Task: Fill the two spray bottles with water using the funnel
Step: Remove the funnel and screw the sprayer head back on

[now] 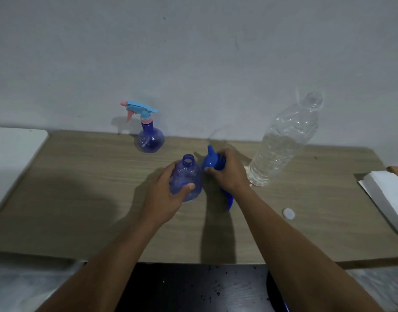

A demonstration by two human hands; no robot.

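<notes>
**Open blue bottle in the left hand, blue piece in the right**

A wood-grain table [81,188] runs across the middle of the frame and stands against a plain pale wall [193,52]. A white board [13,149] lies at the left edge and folded white paper [386,194] at the right edge. Along the bottom centre sits a dark surface [193,289] speckled with droplets.

A spray bottle [150,140] stands upright at the back of the table, left of centre, near the wall. It has a round translucent blue body and a light-blue and pink trigger head screwed on. A tall clear water bottle [283,145] stands right of centre, uncapped and partly full. Its small white cap [288,213] lies on the table toward the lower right, well apart from it.

The second bottle [186,174] is at the centre of the frame — the same translucent blue, its neck open and bare. The left hand [164,197] grips it, fingers curled round the far side and thumb pressed on the near side.

Just to the right, the right hand [229,172] closes its fingers round a solid blue plastic piece [212,162]. One pointed end sticks up toward the bottle's neck, and more blue shows below the wrist — spray head or funnel, I cannot tell. Both forearms reach in from the bottom edge.
</notes>
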